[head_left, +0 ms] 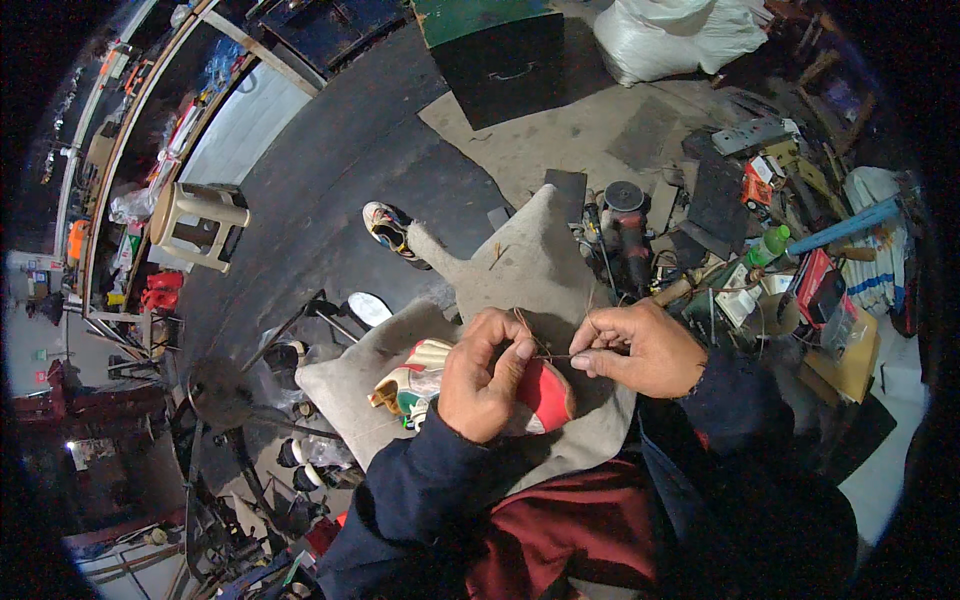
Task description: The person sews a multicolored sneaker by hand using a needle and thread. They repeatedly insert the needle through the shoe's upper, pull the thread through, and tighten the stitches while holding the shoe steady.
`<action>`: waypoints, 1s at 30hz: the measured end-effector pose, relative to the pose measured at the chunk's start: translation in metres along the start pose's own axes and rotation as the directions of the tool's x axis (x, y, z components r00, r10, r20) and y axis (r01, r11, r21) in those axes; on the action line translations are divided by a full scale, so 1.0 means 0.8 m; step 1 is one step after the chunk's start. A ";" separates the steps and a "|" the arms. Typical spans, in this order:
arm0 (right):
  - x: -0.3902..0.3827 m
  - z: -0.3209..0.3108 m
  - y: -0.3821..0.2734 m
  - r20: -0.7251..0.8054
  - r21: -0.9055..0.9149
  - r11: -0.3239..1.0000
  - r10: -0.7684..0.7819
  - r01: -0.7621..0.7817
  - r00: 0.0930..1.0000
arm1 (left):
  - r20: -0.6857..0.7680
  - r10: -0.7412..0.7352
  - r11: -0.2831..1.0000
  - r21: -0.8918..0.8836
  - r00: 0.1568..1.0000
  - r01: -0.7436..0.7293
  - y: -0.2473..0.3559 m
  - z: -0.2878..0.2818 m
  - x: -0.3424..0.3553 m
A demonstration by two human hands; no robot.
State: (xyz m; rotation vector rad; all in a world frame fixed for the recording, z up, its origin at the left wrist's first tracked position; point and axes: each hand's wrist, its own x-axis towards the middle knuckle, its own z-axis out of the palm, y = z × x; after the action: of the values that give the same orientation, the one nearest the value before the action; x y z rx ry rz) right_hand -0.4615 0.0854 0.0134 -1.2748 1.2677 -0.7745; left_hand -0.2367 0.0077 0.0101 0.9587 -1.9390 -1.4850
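Note:
A thin brown thread (552, 357) runs between my two hands, just above a shoe with a red toe (546, 395). Thumb and forefinger of my left hand (478, 385) pinch its left end, and that hand covers the middle of the shoe. My right hand (645, 350) pinches the other end with its fingertips; whether a needle is there is too small to tell. Loose loops of thread rise by both hands. To the left, a cream, red and green shoe part (412, 380) shows, seemingly of the same shoe. A beige cloth (500, 285) lies under it across my lap.
Ahead on the floor rests my sneaker-clad foot (386, 228). Tools, an angle grinder (630, 225), boxes and a green bottle (770, 245) crowd the right. A plastic stool (200, 225) and metal stand (220, 395) are left. A dark green chest (500, 65) and white sack (675, 40) stand beyond.

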 end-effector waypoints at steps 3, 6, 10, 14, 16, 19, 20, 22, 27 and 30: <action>0.005 -0.003 0.001 -0.007 -0.034 0.999 0.002 -0.002 1.000 | -0.006 0.004 1.000 -0.002 1.000 -0.004 -0.002 -0.001 -0.001; 0.004 -0.006 0.000 0.017 0.053 0.999 -0.011 0.010 1.000 | -0.013 -0.003 1.000 -0.011 1.000 0.003 -0.003 -0.002 -0.001; 0.005 -0.004 -0.002 0.006 0.061 0.998 0.012 -0.012 1.000 | -0.007 0.014 1.000 -0.019 1.000 -0.014 -0.004 -0.003 0.001; 0.006 -0.002 -0.001 -0.015 0.032 0.999 0.008 -0.008 1.000 | 0.002 0.015 1.000 -0.019 1.000 -0.015 -0.004 -0.003 0.002; 0.007 -0.004 -0.001 -0.013 0.062 0.998 0.007 -0.006 1.000 | -0.009 0.047 0.999 -0.016 0.999 -0.047 -0.004 -0.003 0.002; 0.008 -0.006 -0.001 -0.001 0.078 0.997 0.015 -0.015 1.000 | -0.009 0.043 0.999 -0.018 0.999 -0.043 -0.003 -0.003 0.002; 0.009 -0.006 -0.001 0.003 0.078 0.996 0.040 -0.040 0.999 | -0.007 0.038 0.999 -0.014 0.999 -0.038 -0.002 -0.004 0.002; 0.007 -0.007 -0.002 -0.007 0.096 0.995 0.030 -0.029 1.000 | -0.001 0.031 1.000 -0.006 1.000 -0.031 -0.001 -0.005 0.002; 0.005 -0.010 -0.003 0.000 0.186 0.982 0.045 -0.044 0.999 | -0.013 0.028 0.999 -0.024 1.000 -0.028 -0.001 -0.004 0.002; 0.006 -0.005 -0.001 -0.029 0.149 0.989 0.021 -0.017 0.999 | -0.006 0.030 0.999 -0.031 1.000 -0.030 -0.003 -0.004 0.002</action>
State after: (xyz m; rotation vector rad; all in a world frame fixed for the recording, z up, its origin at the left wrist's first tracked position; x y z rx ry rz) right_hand -0.4640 0.0796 0.0135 -1.1331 1.2216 -0.8614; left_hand -0.2348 0.0042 0.0088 0.9154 -1.9121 -1.4901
